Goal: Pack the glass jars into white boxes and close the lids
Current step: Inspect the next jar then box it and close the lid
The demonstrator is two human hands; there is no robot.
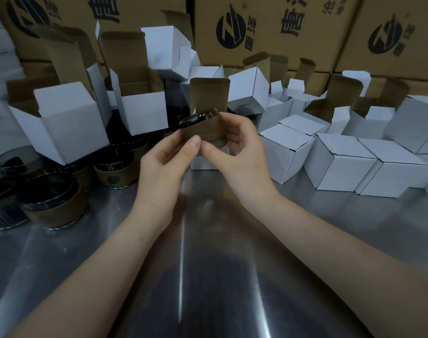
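Glass jar, held over steel desk [208, 276]
Left hand [164, 164] and right hand [239, 152]: fingers curled round tilted glass jar [200, 129], just before open white box [209, 93]. Loose jars [54, 201] left, closed boxes [349, 164] right, cartons [269, 25] behind.

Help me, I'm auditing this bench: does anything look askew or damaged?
Yes. The open white box at left sits tilted among the glass jars, not flat on the table. No breakage or spill shows.
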